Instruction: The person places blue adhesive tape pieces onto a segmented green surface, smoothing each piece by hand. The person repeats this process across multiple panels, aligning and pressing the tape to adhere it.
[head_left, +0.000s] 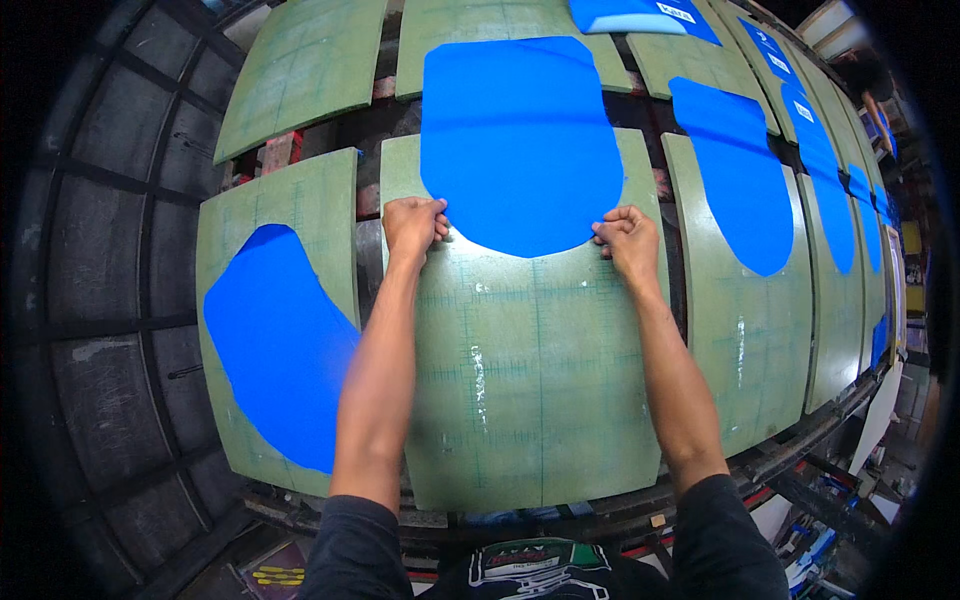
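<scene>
A large blue fabric piece (521, 150) with a rounded near edge lies over the far part of the middle green board (540, 390) and spans the gap to the board behind it. My left hand (417, 226) pinches its lower left edge between thumb and fingers. At the lower right edge, my right hand (627, 234) pinches the same piece. Another blue fabric piece (281, 352) lies on the left board, partly behind my left forearm. The board under my hands bears printed ruler-like lines and pale scuffs.
More blue fabric pieces (739, 180) lie on boards to the right, some bearing printed patches. Dark gaps and a metal frame run between the boards. A dark panelled wall (97, 255) stands at the left. Another person (862, 79) is at the far right.
</scene>
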